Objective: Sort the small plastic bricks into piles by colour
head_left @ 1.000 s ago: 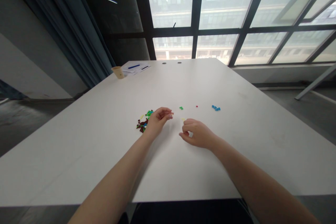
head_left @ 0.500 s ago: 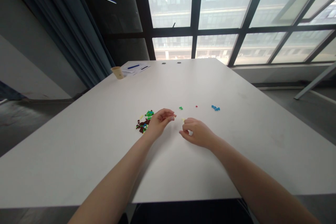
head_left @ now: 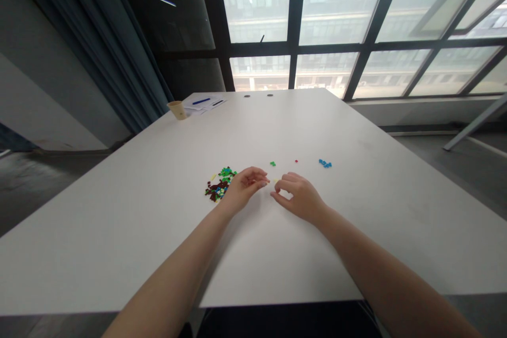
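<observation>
A mixed pile of tiny coloured pieces [head_left: 219, 182], brown, green, yellow and blue, lies on the white table [head_left: 158, 211]. My left hand [head_left: 244, 188] rests just right of the pile with its fingertips pinched together. My right hand [head_left: 298, 195] is curled, its fingertips nearly touching the left hand's. Between the two sets of fingertips shows a tiny yellow piece [head_left: 274, 181]; which hand grips it is unclear. Further back lie small sorted groups: green pieces [head_left: 273, 163], one red piece [head_left: 296, 160] and blue pieces [head_left: 325, 163].
At the table's far left corner stands a paper cup [head_left: 177, 110] beside papers with a blue pen [head_left: 202, 101]. Large windows and a dark curtain lie beyond the table. The near table edge runs just below my forearms.
Both hands have drawn together: the left moved right and the right moved left and slightly away from me, until their fingertips almost meet over the yellow piece.
</observation>
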`<control>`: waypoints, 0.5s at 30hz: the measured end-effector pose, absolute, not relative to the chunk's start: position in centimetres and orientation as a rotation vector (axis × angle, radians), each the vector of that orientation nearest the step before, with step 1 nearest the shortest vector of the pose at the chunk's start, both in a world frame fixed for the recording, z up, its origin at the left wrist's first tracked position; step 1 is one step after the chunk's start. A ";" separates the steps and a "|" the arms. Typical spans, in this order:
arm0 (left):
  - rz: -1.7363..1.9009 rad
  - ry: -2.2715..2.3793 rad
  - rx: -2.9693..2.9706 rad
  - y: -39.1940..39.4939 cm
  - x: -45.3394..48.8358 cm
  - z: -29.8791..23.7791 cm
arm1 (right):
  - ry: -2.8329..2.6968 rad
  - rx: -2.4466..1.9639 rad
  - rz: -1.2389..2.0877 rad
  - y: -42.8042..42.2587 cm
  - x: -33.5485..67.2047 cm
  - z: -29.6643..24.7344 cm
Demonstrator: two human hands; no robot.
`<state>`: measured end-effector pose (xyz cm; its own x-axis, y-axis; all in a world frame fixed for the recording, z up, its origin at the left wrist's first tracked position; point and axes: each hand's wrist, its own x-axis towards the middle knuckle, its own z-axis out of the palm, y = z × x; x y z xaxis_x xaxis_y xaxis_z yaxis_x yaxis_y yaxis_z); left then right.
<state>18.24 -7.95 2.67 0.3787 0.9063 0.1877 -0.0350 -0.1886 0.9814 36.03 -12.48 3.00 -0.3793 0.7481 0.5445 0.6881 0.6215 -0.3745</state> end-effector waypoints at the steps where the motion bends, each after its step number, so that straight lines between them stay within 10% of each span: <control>1: 1.029 0.806 1.505 -8.0 18.3 2.7 | -2.133 -1.132 0.099 -12.4 36.1 3.0; 15: 1.098 0.839 1.470 -7.8 18.4 2.4 | -1.811 -1.352 -0.133 -11.8 37.0 2.7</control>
